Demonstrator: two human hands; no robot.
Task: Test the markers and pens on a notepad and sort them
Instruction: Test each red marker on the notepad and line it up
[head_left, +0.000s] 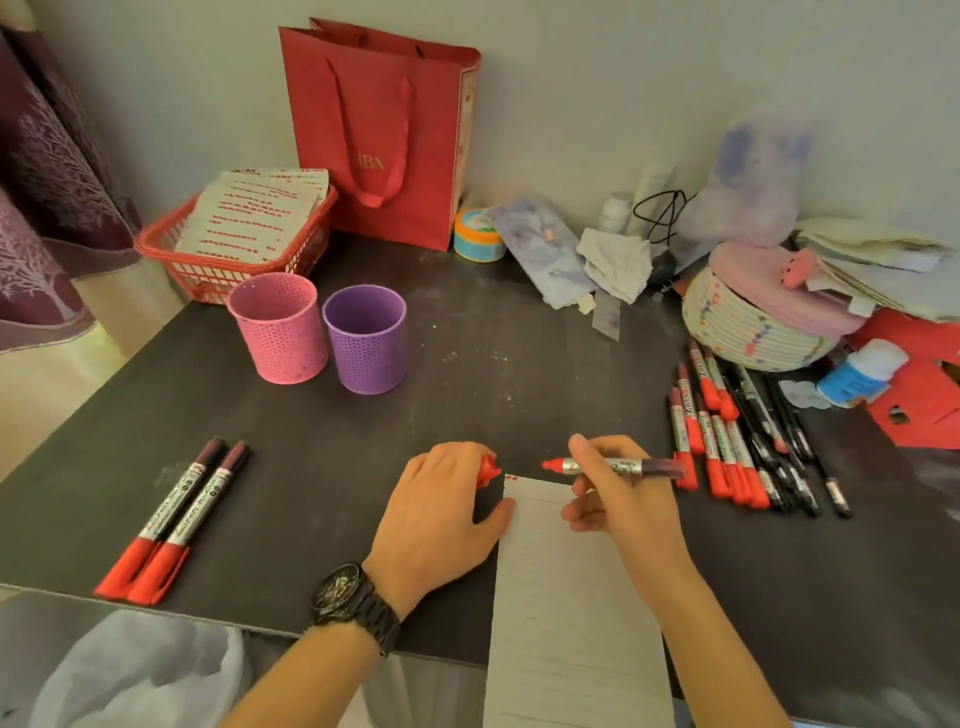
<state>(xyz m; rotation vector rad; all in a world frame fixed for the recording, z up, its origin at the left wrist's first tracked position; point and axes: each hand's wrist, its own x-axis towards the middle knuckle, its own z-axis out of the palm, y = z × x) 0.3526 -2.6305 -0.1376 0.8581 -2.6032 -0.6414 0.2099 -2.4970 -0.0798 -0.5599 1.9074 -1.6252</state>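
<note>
While uncapped, marker: right hand is pinching a red marker above the notepad.
Cap: left hand is curling fingers around a red cap.
Desk: dark desk is carrying two markers at left, a pile at right.
Room: two cups are standing before a red bag.

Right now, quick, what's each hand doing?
Left hand: closed on the red marker cap.
Right hand: holding the uncapped red marker.
</note>
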